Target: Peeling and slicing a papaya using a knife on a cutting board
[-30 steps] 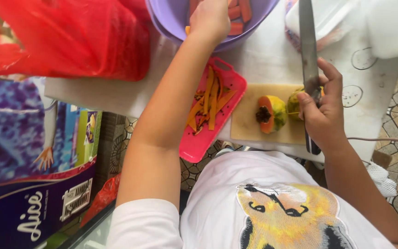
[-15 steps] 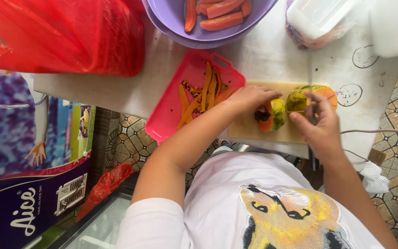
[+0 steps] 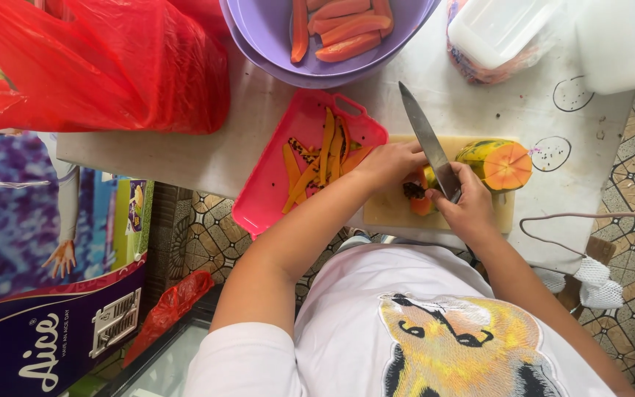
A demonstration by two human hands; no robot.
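On a pale wooden cutting board [image 3: 387,209] lies a papaya piece [image 3: 495,163] with green-yellow skin and an orange cut face. My right hand [image 3: 464,202] grips a long kitchen knife [image 3: 424,136], blade pointing away from me. My left hand [image 3: 391,163] presses a smaller papaya piece [image 3: 419,197] with dark seeds onto the board, right beside the blade. A pink tray [image 3: 270,192] to the left holds several strips of orange peel [image 3: 321,154].
A purple bowl [image 3: 273,44] at the table's far side holds several peeled papaya slices [image 3: 339,29]. A red plastic bag [image 3: 97,62] lies at far left, a lidded white container [image 3: 501,29] at far right. A cord [image 3: 589,217] runs past the table's right edge.
My left hand came back from the purple bowl to the board. The knife, held upright a second ago and then out of sight, is now up beside the small papaya piece.
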